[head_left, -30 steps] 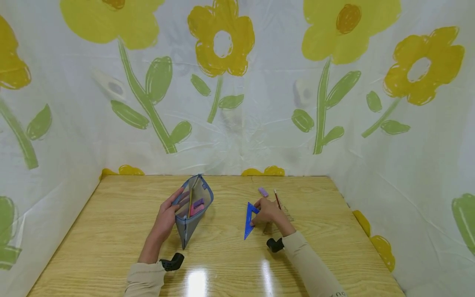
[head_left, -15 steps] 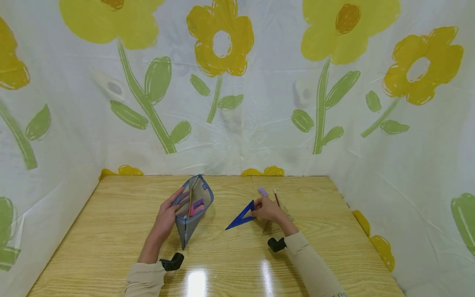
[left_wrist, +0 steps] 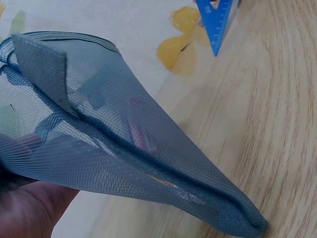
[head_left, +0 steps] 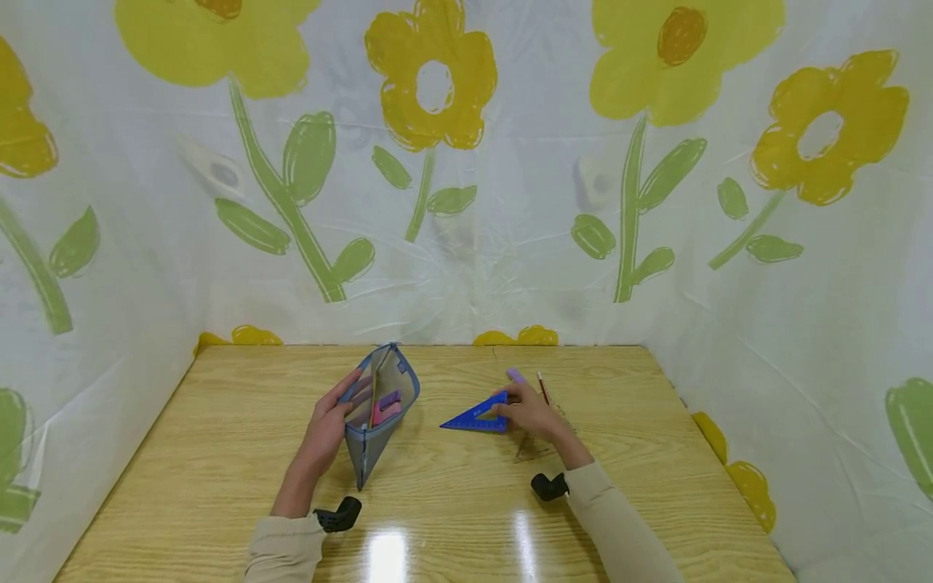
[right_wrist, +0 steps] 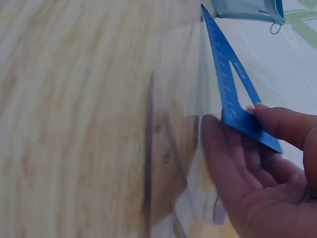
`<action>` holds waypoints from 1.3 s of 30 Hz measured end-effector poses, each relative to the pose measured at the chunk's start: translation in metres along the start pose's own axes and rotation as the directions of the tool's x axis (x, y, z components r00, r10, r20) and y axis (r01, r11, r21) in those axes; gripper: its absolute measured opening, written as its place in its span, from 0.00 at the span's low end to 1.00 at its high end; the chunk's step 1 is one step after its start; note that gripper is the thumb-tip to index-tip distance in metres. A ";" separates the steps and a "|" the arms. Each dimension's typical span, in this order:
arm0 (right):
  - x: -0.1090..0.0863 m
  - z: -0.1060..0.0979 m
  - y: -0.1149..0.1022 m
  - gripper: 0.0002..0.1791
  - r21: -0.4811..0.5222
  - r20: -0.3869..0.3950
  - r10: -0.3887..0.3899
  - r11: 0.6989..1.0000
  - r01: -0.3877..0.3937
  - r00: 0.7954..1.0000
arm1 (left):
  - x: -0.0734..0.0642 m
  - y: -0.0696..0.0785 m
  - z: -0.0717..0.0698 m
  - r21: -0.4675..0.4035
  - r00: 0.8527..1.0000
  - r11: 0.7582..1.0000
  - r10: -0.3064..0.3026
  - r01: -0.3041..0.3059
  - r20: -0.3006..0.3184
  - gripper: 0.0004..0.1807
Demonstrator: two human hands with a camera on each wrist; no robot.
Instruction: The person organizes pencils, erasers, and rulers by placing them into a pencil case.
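My left hand point(head_left: 324, 429) holds a grey-blue mesh pencil pouch point(head_left: 374, 453) by its left side, its mouth spread open. Inside the pouch show a yellow pencil point(head_left: 375, 397), a purple block point(head_left: 389, 398) and a pink block point(head_left: 388, 413). My right hand point(head_left: 535, 411) pinches a blue set square point(head_left: 465, 420) between thumb and fingers at its short side, with the long point toward the pouch. In the right wrist view the thumb lies on the blue plastic point(right_wrist: 227, 89). Mesh hides much of the pouch's contents in the left wrist view.
Under and beside my right hand, a clear set square point(head_left: 535, 450) lies on the wooden table point(head_left: 437, 502). Behind that hand lie a purple eraser point(head_left: 514, 375) and a dark red pencil point(head_left: 543, 390). Flowered cloth point(head_left: 525, 267) walls the table's back and sides.
The blue set square has swung round so its long point now faces left toward the pouch. My right hand has shifted slightly right; the left hand and pouch stay still.
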State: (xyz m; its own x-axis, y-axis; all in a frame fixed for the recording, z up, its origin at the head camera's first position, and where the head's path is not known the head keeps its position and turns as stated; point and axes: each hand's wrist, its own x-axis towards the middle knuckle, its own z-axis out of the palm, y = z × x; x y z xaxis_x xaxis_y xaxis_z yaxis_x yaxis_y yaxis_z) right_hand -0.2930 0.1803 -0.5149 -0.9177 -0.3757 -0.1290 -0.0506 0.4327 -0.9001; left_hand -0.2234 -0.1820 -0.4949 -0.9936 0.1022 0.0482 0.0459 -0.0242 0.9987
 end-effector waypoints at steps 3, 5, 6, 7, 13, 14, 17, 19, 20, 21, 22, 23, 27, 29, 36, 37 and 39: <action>-0.001 0.000 0.002 0.10 0.024 -0.016 -0.039 0.999 0.039 0.999 | 0.000 0.000 0.000 -0.001 1.000 1.000 -0.006 0.006 -0.001 0.33; -0.001 0.000 0.003 0.15 0.050 -0.030 -0.049 0.997 0.050 0.998 | 0.000 0.000 0.000 -0.002 1.000 1.000 -0.004 0.004 0.002 0.33; -0.002 0.001 0.004 0.17 0.061 -0.042 -0.051 0.997 0.054 0.998 | 0.000 0.001 0.000 -0.003 1.000 1.000 -0.004 0.004 0.002 0.33; -0.002 0.001 0.004 0.17 0.077 -0.050 -0.053 0.995 0.057 0.997 | 0.000 0.001 0.000 -0.003 1.000 1.000 -0.004 0.004 0.002 0.34; 0.000 0.002 0.004 0.14 0.140 -0.067 -0.054 0.988 0.063 0.996 | 0.000 0.000 0.000 -0.007 1.000 1.000 -0.009 0.009 0.003 0.34; 0.001 0.002 0.005 0.14 0.143 -0.067 -0.057 0.987 0.067 0.996 | 0.000 0.000 0.000 -0.006 1.000 1.000 -0.009 0.009 0.004 0.34; 0.002 0.002 0.004 0.11 0.161 -0.059 -0.059 0.985 0.068 0.996 | 0.000 0.001 0.000 -0.005 1.000 1.000 -0.009 0.009 0.005 0.34; 0.002 0.001 0.004 0.12 0.168 -0.047 -0.063 0.983 0.070 0.997 | -0.001 0.002 0.000 -0.006 1.000 1.000 -0.010 0.010 0.004 0.33; 0.002 0.001 0.003 0.11 0.169 -0.044 -0.059 0.983 0.066 0.997 | -0.002 0.003 0.001 -0.006 1.000 1.000 -0.009 0.009 0.003 0.33; 0.001 0.001 0.002 0.11 0.170 -0.040 -0.055 0.984 0.061 0.998 | -0.002 0.003 0.001 -0.005 1.000 1.000 -0.008 0.008 0.002 0.33; 0.001 0.001 0.002 0.11 0.169 -0.036 -0.058 0.984 0.063 0.998 | -0.002 0.004 0.001 -0.003 1.000 1.000 -0.008 0.008 0.001 0.33; 0.001 0.000 0.002 0.12 0.166 -0.031 -0.062 0.984 0.067 0.998 | -0.002 0.003 0.001 -0.005 1.000 1.000 -0.007 0.007 0.000 0.33; 0.001 -0.001 0.002 0.14 0.150 -0.017 -0.075 0.986 0.077 0.997 | 0.000 0.002 0.001 0.001 1.000 1.000 -0.003 0.003 0.000 0.33; 0.002 -0.001 0.003 0.15 0.137 -0.004 -0.085 0.987 0.084 0.996 | 0.000 0.001 0.000 0.002 1.000 1.000 -0.003 0.003 0.000 0.33; 0.004 -0.001 0.000 0.14 0.110 0.046 -0.129 0.986 0.123 0.991 | 0.001 0.001 0.000 0.008 1.000 1.000 -0.005 0.005 -0.004 0.33; 0.004 -0.002 0.000 0.14 0.112 0.060 -0.145 0.984 0.138 0.988 | 0.001 0.001 0.000 0.008 1.000 1.000 -0.005 0.005 -0.005 0.33; 0.003 -0.002 -0.001 0.14 0.123 0.090 -0.163 0.981 0.152 0.982 | 0.001 0.001 0.000 0.011 1.000 1.000 -0.005 0.005 -0.007 0.33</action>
State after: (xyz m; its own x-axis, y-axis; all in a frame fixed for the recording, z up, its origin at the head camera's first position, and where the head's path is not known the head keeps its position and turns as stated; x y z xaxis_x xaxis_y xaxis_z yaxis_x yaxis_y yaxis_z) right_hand -0.2969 0.1801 -0.5141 -0.8579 -0.5136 -0.0171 -0.1403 0.2662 -0.9537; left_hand -0.2246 -0.1815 -0.4942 -0.9945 0.0958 0.0430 0.0420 -0.0126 0.9990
